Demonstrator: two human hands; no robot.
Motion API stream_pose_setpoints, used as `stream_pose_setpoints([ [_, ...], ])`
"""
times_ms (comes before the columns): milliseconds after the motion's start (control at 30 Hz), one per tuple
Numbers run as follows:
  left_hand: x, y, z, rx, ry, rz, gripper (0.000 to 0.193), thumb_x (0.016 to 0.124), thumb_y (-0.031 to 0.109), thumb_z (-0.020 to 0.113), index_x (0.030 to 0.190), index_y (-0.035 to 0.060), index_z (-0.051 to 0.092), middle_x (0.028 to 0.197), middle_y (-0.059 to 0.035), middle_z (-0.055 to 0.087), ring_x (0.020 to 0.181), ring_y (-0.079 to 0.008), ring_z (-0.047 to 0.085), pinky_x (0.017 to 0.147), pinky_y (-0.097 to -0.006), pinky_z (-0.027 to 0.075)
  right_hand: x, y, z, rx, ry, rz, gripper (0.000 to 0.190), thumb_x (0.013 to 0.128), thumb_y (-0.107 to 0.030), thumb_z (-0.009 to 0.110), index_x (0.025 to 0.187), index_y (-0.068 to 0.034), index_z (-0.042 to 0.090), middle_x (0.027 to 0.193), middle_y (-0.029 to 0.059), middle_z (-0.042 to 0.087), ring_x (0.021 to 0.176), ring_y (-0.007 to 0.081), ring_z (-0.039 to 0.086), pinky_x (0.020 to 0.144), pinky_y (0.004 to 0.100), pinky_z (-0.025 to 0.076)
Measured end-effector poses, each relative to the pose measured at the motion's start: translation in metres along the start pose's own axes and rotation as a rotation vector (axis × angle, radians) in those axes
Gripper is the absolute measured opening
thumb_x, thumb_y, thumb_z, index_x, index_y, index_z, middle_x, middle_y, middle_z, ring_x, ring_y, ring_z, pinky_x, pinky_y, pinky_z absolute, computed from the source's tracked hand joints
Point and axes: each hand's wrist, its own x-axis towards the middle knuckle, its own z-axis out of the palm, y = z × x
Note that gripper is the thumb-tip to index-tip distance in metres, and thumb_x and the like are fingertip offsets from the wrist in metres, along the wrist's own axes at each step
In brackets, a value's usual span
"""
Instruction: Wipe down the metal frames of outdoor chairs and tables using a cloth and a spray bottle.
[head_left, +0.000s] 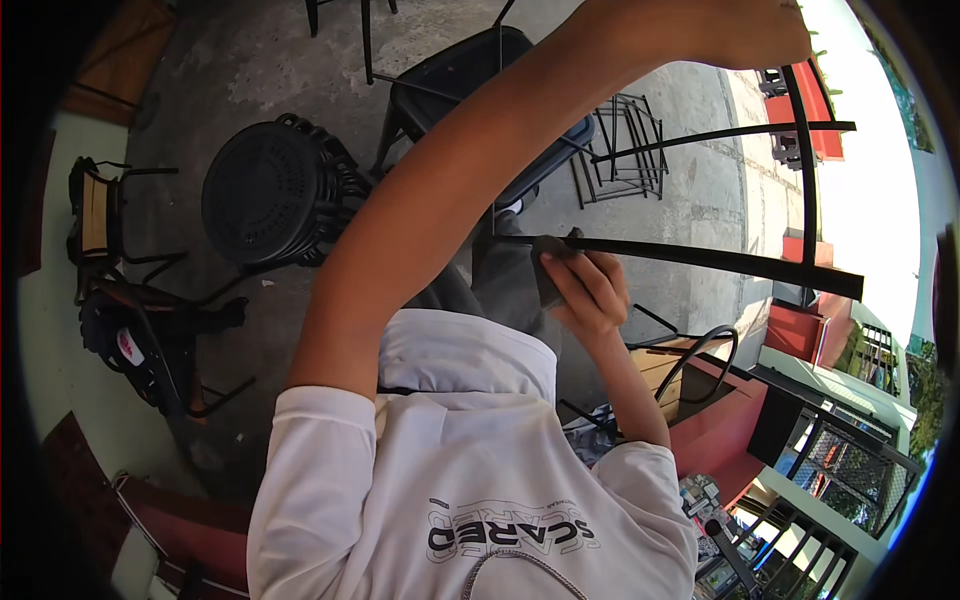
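Note:
A black metal frame of slim bars stretches across the right side. My left hand is at the upper right, closed around the top end of a curved crossbar of this frame; its fingertips are hidden. Lower down, my right hand pinches a dark grey piece of cloth or abrasive sheet against the long lower bar. Which material it is, I cannot tell. My left forearm passes over a black metal seat or tabletop, covering part of it.
Stacked round black stools stand left of my legs. Black wire-like frames rest on the concrete floor beyond. A chair with a dark bag is at the left wall. A wooden-seated chair stands near my right elbow.

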Motion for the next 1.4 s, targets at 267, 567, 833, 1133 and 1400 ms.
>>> stream_pose_setpoints([
  [267, 0.0, -0.003, 0.0, 0.26, 0.034, 0.227, 0.023, 0.072, 0.005, 0.054, 0.05, 0.0008, 0.057, 0.053, -0.0182, 0.055, 0.052, -0.0318, 0.057, 0.06, -0.0458, 0.047, -0.107, 0.016, 0.112, 0.121, -0.144, 0.023, 0.043, 0.059, -0.006, 0.064, 0.1, -0.01, 0.076, 0.098, 0.0036, 0.065, 0.085, 0.024, 0.062, 0.071, 0.0358, 0.053],
  [567, -0.001, 0.003, -0.018, 0.242, -0.177, 0.141, 0.023, 0.072, 0.007, 0.054, 0.05, 0.0033, 0.059, 0.049, -0.0141, 0.054, 0.048, -0.0256, 0.055, 0.056, -0.0425, 0.045, -0.148, 0.041, 0.142, 0.148, -0.415, 0.57, 0.026, 0.067, 0.001, 0.065, 0.09, -0.009, 0.074, 0.094, 0.0069, 0.068, 0.085, 0.0296, 0.066, 0.072, 0.0356, 0.052],
  [833, -0.001, 0.009, -0.018, 0.01, 0.11, 0.103, 0.024, 0.072, 0.008, 0.053, 0.053, -0.0036, 0.061, 0.059, -0.0275, 0.059, 0.061, -0.0429, 0.058, 0.073, -0.0499, 0.046, 0.031, 0.073, 0.072, 0.662, -0.339, 0.787, 0.038, 0.068, 0.015, 0.056, 0.101, 0.0, 0.071, 0.097, 0.0108, 0.071, 0.098, 0.0159, 0.068, 0.084, 0.0313, 0.053],
  [1133, 0.005, 0.001, 0.006, -0.016, 0.068, -0.018, 0.026, 0.072, 0.011, 0.053, 0.055, -0.0067, 0.061, 0.065, -0.029, 0.062, 0.069, -0.0441, 0.061, 0.079, -0.0489, 0.046, 0.059, 0.09, 0.21, 0.725, -1.918, -0.038, 0.059, 0.066, -0.013, 0.068, 0.125, -0.01, 0.065, 0.13, 0.0169, 0.061, 0.123, 0.0338, 0.054, 0.103, 0.0428, 0.042],
  [1400, 0.013, -0.005, 0.01, -0.128, 0.078, -0.048, 0.024, 0.07, 0.008, 0.051, 0.051, -0.0058, 0.056, 0.063, -0.0315, 0.056, 0.07, -0.044, 0.059, 0.08, -0.0495, 0.045, 0.063, 0.05, 0.175, 0.31, -1.808, -0.341, 0.042, 0.065, -0.021, 0.062, 0.1, 0.001, 0.073, 0.101, 0.0209, 0.07, 0.103, 0.034, 0.065, 0.086, 0.042, 0.05],
])
